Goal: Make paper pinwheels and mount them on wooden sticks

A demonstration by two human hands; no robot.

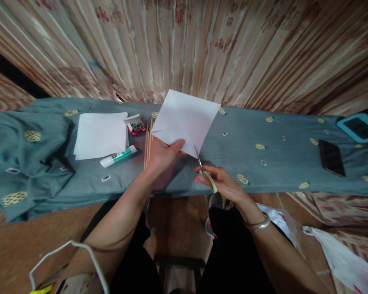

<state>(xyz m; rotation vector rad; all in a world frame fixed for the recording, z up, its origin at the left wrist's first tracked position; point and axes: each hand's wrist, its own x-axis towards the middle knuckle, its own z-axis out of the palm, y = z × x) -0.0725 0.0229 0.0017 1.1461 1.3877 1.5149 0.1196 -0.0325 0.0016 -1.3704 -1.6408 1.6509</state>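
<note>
My left hand [165,154] grips a square sheet of white paper [185,118] by its lower edge, thumb on top and fingers hidden underneath. Faint crease lines run across the sheet. In my right hand [216,179] is a pair of scissors [207,179] with pale yellow-green handles. Their blades are at the paper's bottom corner, one lying over the sheet. Partly under the paper and my left hand lie several wooden pencils [147,143]. Left of them are a small red open box of metal pins or clips [136,125] and a green-and-white glue stick [118,156].
A stack of white paper [101,134] lies at the left on the grey-green patterned cloth [248,126]. Bunched cloth [33,155] covers the far left. At the right are a black phone [331,158] and a blue-framed device [360,127]. A curtain [184,49] hangs behind.
</note>
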